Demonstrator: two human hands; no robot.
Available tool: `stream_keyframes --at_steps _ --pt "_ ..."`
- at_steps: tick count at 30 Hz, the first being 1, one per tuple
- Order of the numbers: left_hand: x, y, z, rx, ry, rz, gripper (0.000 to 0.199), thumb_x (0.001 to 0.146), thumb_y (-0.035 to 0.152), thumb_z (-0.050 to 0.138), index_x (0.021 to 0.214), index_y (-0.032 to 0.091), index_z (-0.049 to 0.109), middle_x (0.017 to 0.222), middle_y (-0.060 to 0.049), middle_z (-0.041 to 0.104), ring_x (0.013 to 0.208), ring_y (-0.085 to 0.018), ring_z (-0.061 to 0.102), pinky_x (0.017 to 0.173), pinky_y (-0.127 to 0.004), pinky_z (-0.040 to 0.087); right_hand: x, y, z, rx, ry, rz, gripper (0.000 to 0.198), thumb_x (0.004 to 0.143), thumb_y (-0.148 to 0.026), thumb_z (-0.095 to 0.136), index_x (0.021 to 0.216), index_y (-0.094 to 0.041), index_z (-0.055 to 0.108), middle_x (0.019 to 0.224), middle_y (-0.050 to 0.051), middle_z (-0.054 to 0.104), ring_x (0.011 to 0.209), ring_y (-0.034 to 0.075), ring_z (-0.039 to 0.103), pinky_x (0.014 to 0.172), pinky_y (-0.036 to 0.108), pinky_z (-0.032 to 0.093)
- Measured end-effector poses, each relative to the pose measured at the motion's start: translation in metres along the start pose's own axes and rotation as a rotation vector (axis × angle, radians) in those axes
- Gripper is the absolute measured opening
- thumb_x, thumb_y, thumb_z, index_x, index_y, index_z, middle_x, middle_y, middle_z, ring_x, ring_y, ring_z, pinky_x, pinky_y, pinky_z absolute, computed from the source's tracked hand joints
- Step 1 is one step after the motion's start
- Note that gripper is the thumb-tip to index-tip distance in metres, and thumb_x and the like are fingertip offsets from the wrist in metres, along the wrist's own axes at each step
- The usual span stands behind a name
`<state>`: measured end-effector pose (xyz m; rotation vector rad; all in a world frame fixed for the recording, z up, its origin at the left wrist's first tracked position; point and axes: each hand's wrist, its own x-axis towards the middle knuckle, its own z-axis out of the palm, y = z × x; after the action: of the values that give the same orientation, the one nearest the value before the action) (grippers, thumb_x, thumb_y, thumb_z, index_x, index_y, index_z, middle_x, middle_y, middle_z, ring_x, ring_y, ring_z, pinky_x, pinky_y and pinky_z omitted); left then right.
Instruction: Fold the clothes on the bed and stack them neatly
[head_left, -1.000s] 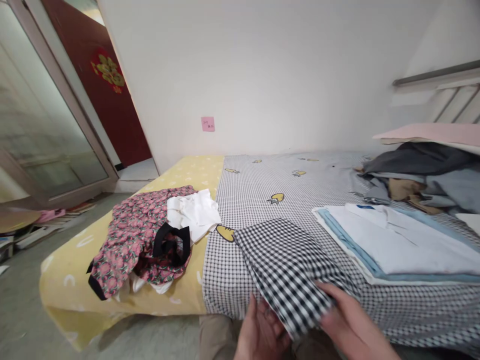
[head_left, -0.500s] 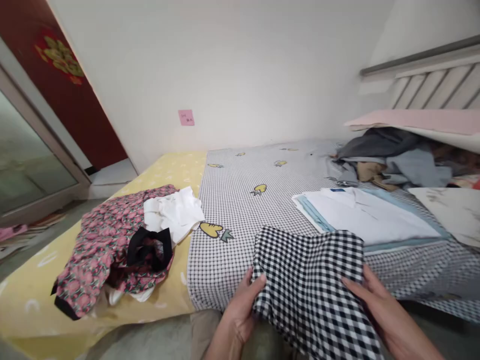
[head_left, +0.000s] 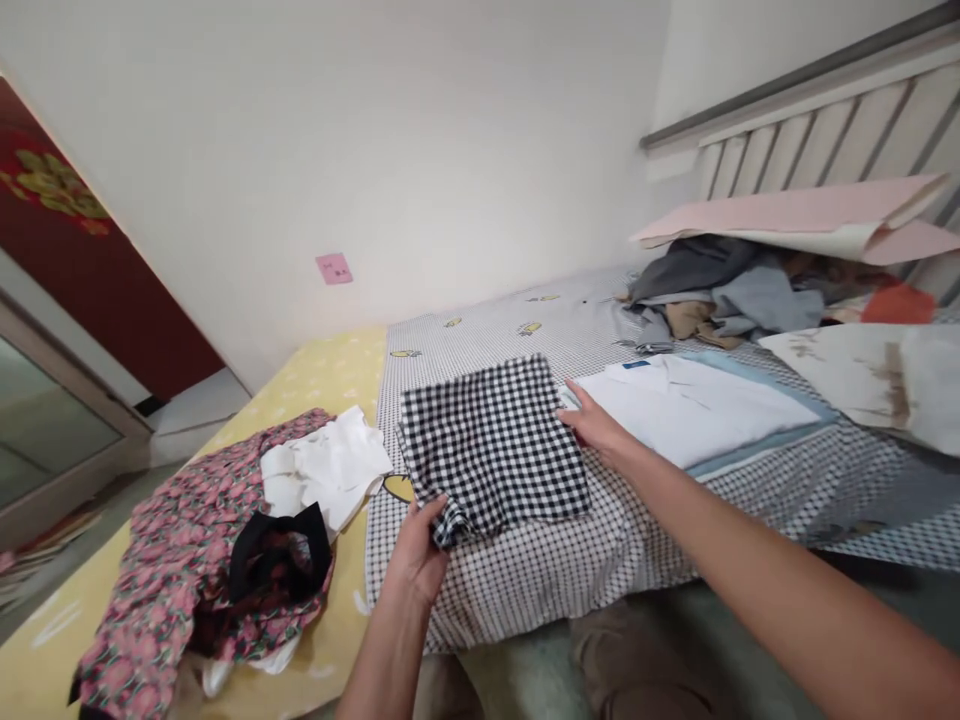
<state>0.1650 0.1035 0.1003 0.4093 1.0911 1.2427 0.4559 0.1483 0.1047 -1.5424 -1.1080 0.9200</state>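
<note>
A folded black-and-white checked cloth [head_left: 491, 450] lies over the middle of the bed, its garment type unclear. My left hand [head_left: 421, 545] pinches its near left corner, where the fabric bunches up. At the opposite side, my right hand [head_left: 592, 420] grips the right edge, with some of its fingers hidden by the fabric. Just beyond that hand is a folded white shirt [head_left: 697, 405] with a collar, on top of light blue folded fabric [head_left: 810, 405].
To the left, a pink floral garment [head_left: 172, 550] with black trim and a crumpled white cloth [head_left: 322, 465] rest on the yellow sheet [head_left: 337, 365]. Several dark and grey clothes [head_left: 705, 275] are heaped at the back right, under a pink sheet-like piece [head_left: 787, 215]. A wall rises behind the bed.
Both hands have carried the checked cloth forward and left, from the bed's front edge onto the checked bedsheet. It now lies flatter. The view has turned and tilted slightly.
</note>
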Motion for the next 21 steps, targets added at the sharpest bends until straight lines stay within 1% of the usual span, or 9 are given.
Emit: stream_keyframes --at_steps 1,3,7,10,13,15,17,19,21 --pt "0.008 -0.004 -0.009 0.007 0.046 -0.087 0.019 0.087 0.006 0.060 0.103 0.015 0.065 0.076 -0.001 0.073 0.067 -0.015 0.071 0.079 -0.036 0.064 0.006 0.013 0.004 -0.088 0.026 0.066 0.076 0.095 -0.036 0.046 0.164 -0.026 0.016 0.111 0.010 0.077 0.088 0.026 0.075 0.083 0.045 0.060" --pt "0.020 -0.009 -0.027 0.008 0.028 -0.198 0.011 0.095 0.017 0.056 0.103 0.014 0.064 0.076 -0.004 0.074 0.068 -0.017 0.072 0.077 -0.040 0.065 0.011 0.038 0.010 -0.200 0.043 0.107 0.068 0.097 -0.040 0.040 0.162 -0.024 0.028 0.122 0.012 0.074 0.100 0.027 0.073 0.091 0.047 0.057" --pt "0.030 -0.006 -0.052 -0.016 -0.205 -0.269 0.027 0.100 0.038 0.053 0.114 0.018 0.064 0.094 -0.007 0.078 0.084 -0.023 0.076 0.082 -0.046 0.065 0.001 0.063 0.019 -0.273 0.009 0.037 0.058 0.097 -0.049 0.041 0.147 -0.023 0.055 0.152 0.010 0.055 0.139 0.032 0.051 0.115 0.048 0.040" --pt "0.031 -0.001 -0.051 0.018 -0.239 -0.291 0.033 0.099 0.044 0.053 0.116 0.017 0.063 0.099 -0.009 0.077 0.087 -0.024 0.076 0.083 -0.048 0.064 -0.008 0.065 0.023 -0.311 -0.050 0.013 0.063 0.094 -0.054 0.047 0.150 -0.025 0.052 0.157 0.007 0.049 0.143 0.033 0.047 0.116 0.050 0.039" --pt "0.030 0.000 -0.038 0.161 -0.123 -0.261 0.020 0.098 0.034 0.058 0.106 0.016 0.060 0.087 -0.007 0.075 0.073 -0.019 0.074 0.065 -0.033 0.063 -0.012 0.064 0.025 -0.326 -0.117 -0.037 0.072 0.086 -0.044 0.060 0.154 -0.027 0.045 0.160 0.006 0.046 0.143 0.032 0.046 0.115 0.048 0.041" --pt "0.031 -0.001 -0.029 0.253 -0.016 -0.214 0.011 0.097 0.028 0.059 0.097 0.017 0.055 0.072 -0.002 0.069 0.056 -0.013 0.068 0.044 -0.018 0.049 -0.012 0.062 0.023 -0.276 -0.130 -0.076 0.070 0.084 -0.036 0.060 0.152 -0.026 0.049 0.157 0.005 0.050 0.142 0.028 0.049 0.115 0.044 0.042" --pt "0.030 -0.003 -0.024 0.285 0.031 -0.179 0.013 0.097 0.027 0.059 0.091 0.019 0.051 0.065 0.003 0.063 0.043 -0.008 0.058 0.035 -0.013 0.034 -0.010 0.058 0.017 -0.244 -0.115 -0.113 0.065 0.086 -0.035 0.056 0.150 -0.025 0.051 0.155 0.006 0.052 0.138 0.026 0.053 0.112 0.041 0.044" --pt "0.027 -0.005 -0.027 0.301 0.028 -0.171 0.015 0.095 0.029 0.061 0.090 0.019 0.051 0.064 0.005 0.061 0.039 -0.006 0.054 0.033 -0.012 0.030 -0.008 0.054 0.007 -0.376 -0.114 -0.147 0.061 0.087 -0.032 0.055 0.147 -0.025 0.054 0.151 0.007 0.056 0.135 0.027 0.055 0.112 0.042 0.045" --pt "0.022 -0.008 -0.036 0.341 0.029 -0.167 0.017 0.092 0.030 0.065 0.096 0.021 0.052 0.066 0.005 0.063 0.039 -0.009 0.058 0.032 -0.013 0.029 -0.008 0.047 -0.003 -0.688 -0.115 -0.124 0.056 0.085 -0.029 0.057 0.141 -0.027 0.061 0.142 0.010 0.063 0.129 0.033 0.059 0.110 0.051 0.045"
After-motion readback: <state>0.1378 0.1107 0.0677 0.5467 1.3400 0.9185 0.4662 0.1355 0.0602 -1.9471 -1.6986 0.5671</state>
